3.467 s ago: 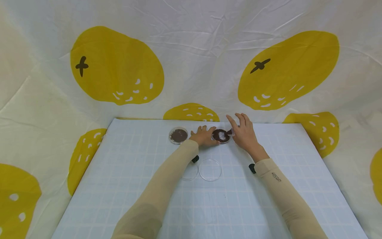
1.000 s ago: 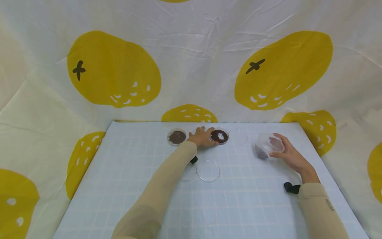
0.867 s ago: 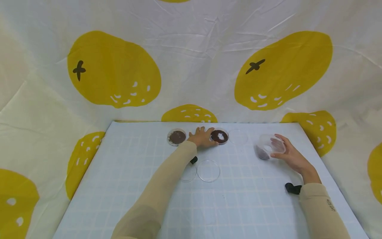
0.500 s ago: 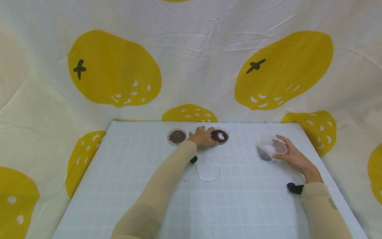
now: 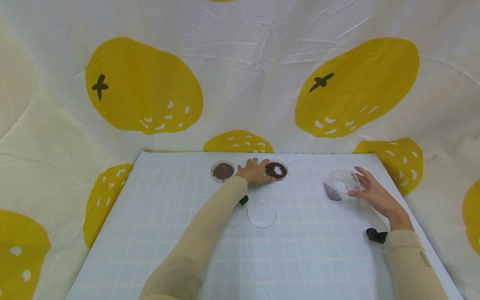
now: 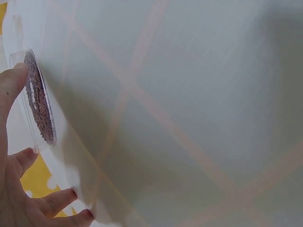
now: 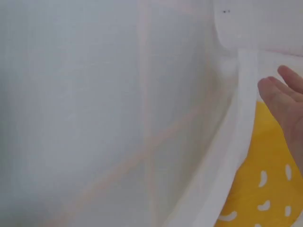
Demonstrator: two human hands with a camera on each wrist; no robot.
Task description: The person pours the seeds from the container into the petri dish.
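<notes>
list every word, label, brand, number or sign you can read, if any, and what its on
No text is legible.
Right sleeve: dark lettering, too small and blurred to read.
Yellow fruit prints: black crosses, not writing.
Petri dishes and clear plastic container: no lettering visible.

Far side of the table (image 5: 300, 258): a filled dish (image 5: 223, 171), my left hand (image 5: 255, 172), the second filled dish (image 5: 276, 170) against it, an empty dish (image 5: 299, 171) just right. Farther right, the tub (image 5: 339, 186), at my right hand (image 5: 376, 196). Nearer me, another empty dish (image 5: 262, 214), a third empty dish (image 5: 238, 216) just left, partly behind my left sleeve (image 5: 195, 241).
</notes>
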